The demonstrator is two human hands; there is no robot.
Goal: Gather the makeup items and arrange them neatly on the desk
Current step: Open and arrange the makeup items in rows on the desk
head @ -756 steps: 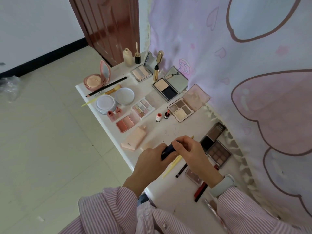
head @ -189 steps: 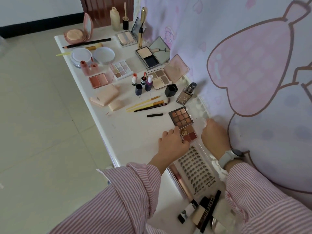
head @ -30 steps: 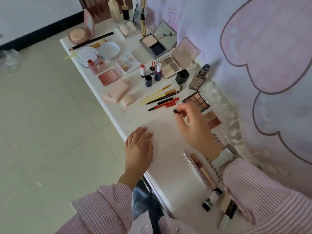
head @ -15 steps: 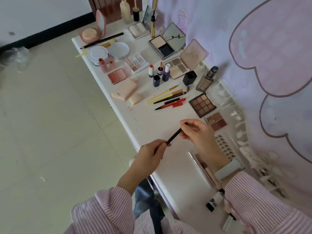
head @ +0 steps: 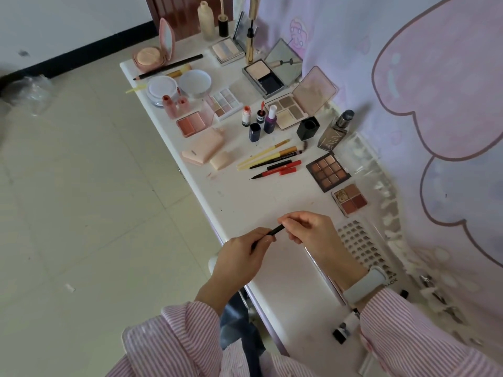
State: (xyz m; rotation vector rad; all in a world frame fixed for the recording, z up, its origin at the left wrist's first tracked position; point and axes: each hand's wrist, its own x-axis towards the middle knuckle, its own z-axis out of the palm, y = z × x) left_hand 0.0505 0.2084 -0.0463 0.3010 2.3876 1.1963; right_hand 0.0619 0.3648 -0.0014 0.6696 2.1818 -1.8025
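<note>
Both hands pinch one slim black pencil (head: 275, 230), left hand (head: 242, 258) and right hand (head: 309, 232) at opposite ends.

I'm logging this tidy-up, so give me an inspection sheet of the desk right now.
Surface: white desk, smudged, bare patch at the near middle.
Job's things: thin black pen held over the desk; brushes and pens in a row; brown palette and small palette side by side; lash tray by the curtain.
Clutter: small black item at the near end.
Hands: left hand and right hand each pinch an end of the pen.
Cables: nothing seen.
Surroundings: tiled floor, pink curtain.
</note>
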